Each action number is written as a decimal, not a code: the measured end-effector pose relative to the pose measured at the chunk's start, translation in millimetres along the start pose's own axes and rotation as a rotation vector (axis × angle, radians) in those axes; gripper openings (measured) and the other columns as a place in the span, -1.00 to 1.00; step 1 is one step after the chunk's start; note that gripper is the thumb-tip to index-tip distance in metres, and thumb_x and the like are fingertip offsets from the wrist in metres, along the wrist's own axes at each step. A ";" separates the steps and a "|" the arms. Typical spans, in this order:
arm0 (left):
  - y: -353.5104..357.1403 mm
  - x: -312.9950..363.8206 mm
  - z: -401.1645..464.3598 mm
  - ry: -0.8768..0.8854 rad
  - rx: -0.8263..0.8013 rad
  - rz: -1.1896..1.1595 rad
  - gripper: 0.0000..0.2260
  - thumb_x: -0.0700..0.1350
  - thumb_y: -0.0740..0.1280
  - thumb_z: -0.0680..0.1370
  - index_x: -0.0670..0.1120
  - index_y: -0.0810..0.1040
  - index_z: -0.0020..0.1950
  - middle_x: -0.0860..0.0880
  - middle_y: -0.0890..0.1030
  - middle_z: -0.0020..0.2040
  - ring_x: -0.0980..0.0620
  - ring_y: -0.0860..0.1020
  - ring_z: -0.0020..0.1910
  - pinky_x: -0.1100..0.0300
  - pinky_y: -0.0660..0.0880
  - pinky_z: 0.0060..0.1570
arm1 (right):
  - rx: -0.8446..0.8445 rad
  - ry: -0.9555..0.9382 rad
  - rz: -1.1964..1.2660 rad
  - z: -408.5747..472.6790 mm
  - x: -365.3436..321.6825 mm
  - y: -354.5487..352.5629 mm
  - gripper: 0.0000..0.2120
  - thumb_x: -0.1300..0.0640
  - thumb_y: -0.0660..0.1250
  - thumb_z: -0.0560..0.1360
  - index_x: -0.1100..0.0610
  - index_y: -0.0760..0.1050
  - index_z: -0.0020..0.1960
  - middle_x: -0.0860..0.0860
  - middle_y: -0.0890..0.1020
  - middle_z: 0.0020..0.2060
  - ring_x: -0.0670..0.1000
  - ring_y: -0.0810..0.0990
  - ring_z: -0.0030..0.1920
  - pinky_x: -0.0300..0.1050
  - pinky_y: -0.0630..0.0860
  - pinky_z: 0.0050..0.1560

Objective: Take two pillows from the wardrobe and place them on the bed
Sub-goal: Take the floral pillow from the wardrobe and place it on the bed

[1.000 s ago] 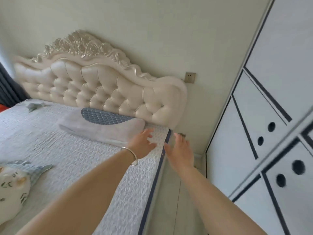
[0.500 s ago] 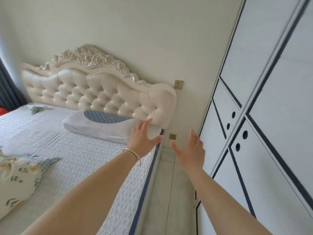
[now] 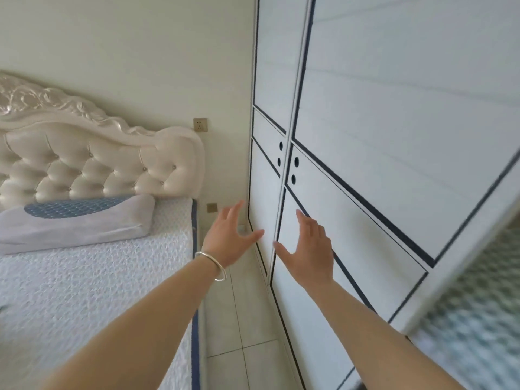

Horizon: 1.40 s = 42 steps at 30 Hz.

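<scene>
A grey contoured pillow [image 3: 84, 222] with a blue mesh patch lies on the bed [image 3: 84, 291] against the tufted cream headboard [image 3: 92, 167]. The white wardrobe [image 3: 365, 136] with dark trim fills the right side; its near door stands open at the right edge, with blurred patterned fabric [image 3: 475, 319] showing behind it. My left hand [image 3: 230, 239], with a silver bangle on the wrist, is raised over the floor gap with fingers spread and nothing in it. My right hand [image 3: 308, 249] is open too, in front of a lower wardrobe panel.
A narrow strip of tiled floor [image 3: 239, 333] runs between the bed's blue-edged side and the wardrobe. Two wall sockets [image 3: 200, 124] sit on the cream wall beside the headboard. Round finger holes [image 3: 295, 170] mark the wardrobe door panels.
The view has swung right from the bed toward the wardrobe. Both open hands moved off the mattress corner and now hover by the wardrobe doors. The cat cushion has left the frame.
</scene>
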<state>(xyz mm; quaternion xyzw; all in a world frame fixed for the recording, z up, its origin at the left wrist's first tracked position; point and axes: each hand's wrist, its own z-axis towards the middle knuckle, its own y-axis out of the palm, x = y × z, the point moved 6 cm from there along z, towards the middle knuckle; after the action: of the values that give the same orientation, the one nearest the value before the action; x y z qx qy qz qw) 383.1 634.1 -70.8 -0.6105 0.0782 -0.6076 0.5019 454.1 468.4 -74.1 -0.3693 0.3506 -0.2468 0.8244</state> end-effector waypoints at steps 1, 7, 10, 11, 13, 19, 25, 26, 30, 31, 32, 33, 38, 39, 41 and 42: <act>6.4 10.9 -9.2 0.033 -0.009 -0.003 -0.29 0.19 0.36 0.44 0.09 0.13 0.50 0.00 0.31 0.41 0.00 0.39 0.33 0.05 0.44 0.19 | 0.022 0.001 -0.016 -11.0 8.9 -11.9 -0.25 -0.23 0.22 0.37 0.13 0.19 0.43 0.05 0.45 0.28 0.10 0.42 0.26 0.01 0.39 0.18; 51.8 59.2 -65.5 0.132 -0.092 -0.010 -0.33 0.20 0.35 0.44 0.13 0.14 0.47 0.04 0.34 0.39 0.04 0.39 0.35 0.05 0.47 0.17 | 0.156 -0.027 -0.018 -65.9 45.5 -74.1 -0.44 -0.11 0.28 0.37 0.11 0.34 0.30 0.02 0.56 0.08 0.10 0.54 0.05 -0.01 0.49 -0.02; 71.1 88.0 -98.9 0.187 -0.093 -0.028 -0.43 0.13 0.35 0.47 0.09 0.26 0.43 0.07 0.42 0.33 0.10 0.44 0.26 0.18 0.43 0.09 | 0.222 -0.052 0.029 -97.1 64.3 -104.5 -0.55 -0.10 0.21 0.37 0.08 0.33 0.19 0.02 0.59 -0.03 0.09 0.56 -0.08 -0.02 0.52 -0.13; 77.8 99.3 -109.9 0.217 -0.099 -0.032 -0.49 0.09 0.35 0.48 0.08 0.31 0.40 0.07 0.45 0.30 0.12 0.46 0.22 0.22 0.41 0.07 | 0.236 -0.066 0.034 -108.6 72.0 -115.1 -0.59 -0.08 0.20 0.38 0.08 0.34 0.17 0.03 0.59 -0.06 0.09 0.57 -0.10 -0.03 0.51 -0.14; 93.0 120.9 -129.6 0.265 -0.126 -0.040 -0.60 0.02 0.35 0.50 0.06 0.42 0.33 0.07 0.50 0.24 0.14 0.49 0.16 0.21 0.45 0.09 | 0.248 -0.077 0.003 -129.3 91.8 -134.1 -0.64 -0.03 0.20 0.40 0.10 0.38 0.14 0.05 0.60 -0.09 0.10 0.57 -0.11 -0.03 0.51 -0.15; 147.3 192.9 -178.6 0.370 -0.206 -0.110 -0.70 -0.07 0.31 0.53 0.05 0.49 0.27 0.05 0.55 0.19 0.10 0.54 0.10 0.08 0.54 0.12 | 0.253 0.105 -0.078 -179.7 169.6 -188.1 -0.64 0.00 0.14 0.41 0.18 0.49 0.07 0.09 0.62 -0.08 0.13 0.57 -0.06 -0.01 0.53 -0.13; 203.7 255.0 -206.1 0.485 -0.317 -0.149 -0.73 -0.12 0.31 0.52 0.00 0.56 0.21 0.00 0.58 0.13 -0.01 0.57 0.08 0.11 0.51 0.08 | 0.217 0.265 -0.198 -218.4 235.9 -218.9 -0.72 0.09 0.34 0.38 0.17 0.51 0.05 0.09 0.60 -0.07 0.17 0.56 -0.04 0.01 0.48 -0.09; 211.5 263.0 -206.2 0.486 -0.336 -0.145 -0.73 -0.12 0.31 0.52 0.00 0.55 0.22 -0.01 0.57 0.14 -0.01 0.56 0.08 0.16 0.49 0.08 | 0.172 0.312 -0.225 -222.2 246.7 -219.0 -0.70 0.10 0.36 0.38 0.16 0.49 0.09 0.09 0.59 -0.03 0.17 0.54 0.01 0.03 0.46 -0.04; 240.0 286.1 -196.2 0.521 -0.390 -0.134 -0.73 -0.12 0.31 0.52 0.01 0.55 0.22 0.01 0.56 0.13 0.03 0.55 0.08 0.23 0.45 0.06 | -0.014 0.459 -0.299 -229.7 282.6 -211.6 -0.57 0.00 0.30 0.45 0.08 0.38 0.28 0.05 0.50 0.19 0.11 0.40 0.23 -0.02 0.35 0.18; 246.2 289.6 -192.0 0.526 -0.399 -0.134 -0.73 -0.12 0.32 0.52 0.01 0.55 0.22 0.01 0.56 0.14 0.04 0.55 0.09 0.22 0.46 0.07 | -0.047 0.474 -0.322 -229.6 289.0 -208.3 -0.54 -0.03 0.28 0.45 0.07 0.35 0.31 0.03 0.47 0.23 0.10 0.37 0.26 -0.03 0.33 0.21; 252.3 292.4 -187.3 0.528 -0.411 -0.134 -0.74 -0.11 0.32 0.52 0.01 0.55 0.22 0.01 0.55 0.15 0.04 0.55 0.09 0.21 0.47 0.06 | -0.073 0.481 -0.348 -228.2 294.3 -204.9 -0.51 -0.04 0.28 0.45 0.07 0.32 0.34 0.03 0.45 0.26 0.10 0.36 0.29 -0.03 0.32 0.22; 258.6 294.4 -182.2 0.527 -0.422 -0.129 -0.73 -0.11 0.31 0.53 0.01 0.54 0.22 0.01 0.55 0.16 0.04 0.55 0.10 0.20 0.47 0.06 | -0.097 0.486 -0.369 -225.6 299.1 -200.6 -0.49 -0.06 0.27 0.45 0.07 0.31 0.35 0.04 0.44 0.29 0.10 0.34 0.31 -0.02 0.31 0.23; 289.0 296.4 -149.0 0.440 -0.435 -0.156 -0.72 -0.13 0.30 0.53 0.00 0.52 0.24 0.00 0.53 0.23 0.04 0.55 0.10 0.23 0.45 0.05 | -0.210 0.475 -0.444 -197.4 314.5 -173.8 -0.42 -0.10 0.27 0.45 0.10 0.24 0.39 0.06 0.35 0.37 0.12 0.28 0.37 0.02 0.24 0.34; 295.7 294.4 -142.9 0.410 -0.436 -0.174 -0.71 -0.14 0.30 0.53 -0.01 0.52 0.25 0.00 0.52 0.24 0.04 0.55 0.10 0.24 0.44 0.04 | -0.235 0.471 -0.459 -190.3 317.1 -167.3 -0.39 -0.10 0.27 0.45 0.10 0.22 0.41 0.07 0.32 0.40 0.13 0.25 0.39 0.04 0.21 0.36; 309.8 288.5 -133.6 0.360 -0.449 -0.198 -0.70 -0.17 0.29 0.53 -0.01 0.50 0.26 -0.01 0.50 0.26 0.02 0.55 0.10 0.24 0.44 0.03 | -0.276 0.475 -0.499 -176.3 322.5 -154.1 -0.32 -0.13 0.26 0.44 0.11 0.15 0.45 0.10 0.22 0.46 0.16 0.17 0.44 0.08 0.14 0.40; 317.0 285.4 -130.0 0.342 -0.463 -0.202 -0.69 -0.18 0.29 0.53 -0.01 0.49 0.27 -0.02 0.49 0.28 0.01 0.55 0.10 0.22 0.44 0.04 | -0.290 0.483 -0.521 -169.3 325.0 -147.7 -0.28 -0.16 0.26 0.44 0.11 0.10 0.47 0.12 0.16 0.49 0.17 0.12 0.46 0.11 0.10 0.42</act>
<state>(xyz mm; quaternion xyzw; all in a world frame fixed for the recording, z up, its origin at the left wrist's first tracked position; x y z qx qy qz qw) 510.6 212.0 -137.3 -0.6023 0.2368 -0.7143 0.2662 509.0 88.8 -168.7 -0.4899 0.4607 -0.4759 0.5669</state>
